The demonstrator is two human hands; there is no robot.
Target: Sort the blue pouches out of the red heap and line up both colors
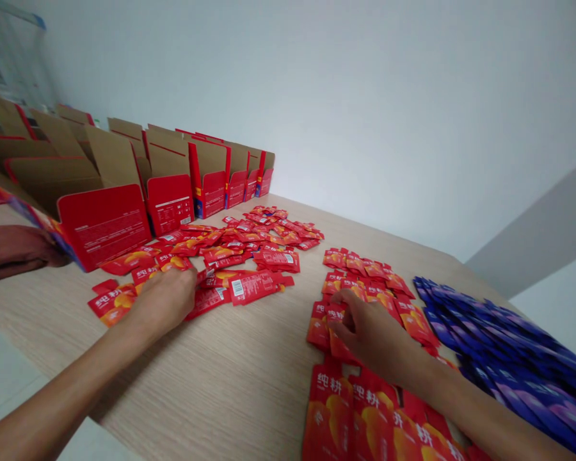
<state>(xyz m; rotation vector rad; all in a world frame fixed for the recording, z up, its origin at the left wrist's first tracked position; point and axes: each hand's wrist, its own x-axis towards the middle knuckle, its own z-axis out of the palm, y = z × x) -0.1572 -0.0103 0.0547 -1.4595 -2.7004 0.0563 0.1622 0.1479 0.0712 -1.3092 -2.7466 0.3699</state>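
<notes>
**Both Hands Down Among the Red Pouches**

Your left hand (169,299) reaches into the loose heap of red, fruit-printed pouches (262,285) on the pale wood-grain surface (240,365); its fingers curl downward, and you cannot tell whether they grip one. Your right hand (372,330) is over the neat overlapping rows of red pouches with white lettering (329,410), its thumb and forefinger a narrow gap apart. To the right of those rows lie overlapping dark-blue and purple packets (499,339). Open red cardboard boxes with brown insides (105,221) line the far left, a dark reddish-brown cloth (19,250) beside the nearest.
</notes>
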